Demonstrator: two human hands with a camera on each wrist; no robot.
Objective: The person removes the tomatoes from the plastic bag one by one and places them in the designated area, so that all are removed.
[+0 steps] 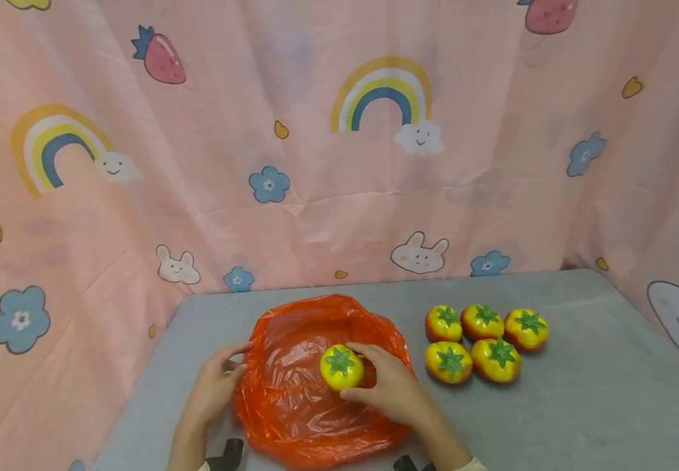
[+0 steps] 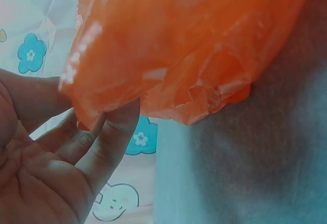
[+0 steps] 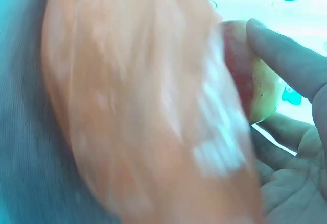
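An orange-red plastic bag (image 1: 301,453) stands on the table with its mouth spread wide. At its left rim my left hand (image 1: 214,386) pinches the thin film; in the left wrist view the bag's edge runs between thumb and fingers (image 2: 115,137). My right hand (image 1: 395,386) holds a toy tomato (image 1: 341,368), yellow and red with a green star-shaped leaf on top, over the right part of the bag's mouth. In the right wrist view the thumb (image 3: 286,55) lies against the toy tomato (image 3: 263,89), whose left side is hidden behind the blurred bag (image 3: 148,106).
Several more toy tomatoes (image 1: 495,360) sit in two rows on the grey table (image 1: 598,405), right of the bag. A pink patterned curtain (image 1: 316,242) hangs behind the table and along its sides. Dark wrist mounts (image 1: 230,454) show near the bag's front.
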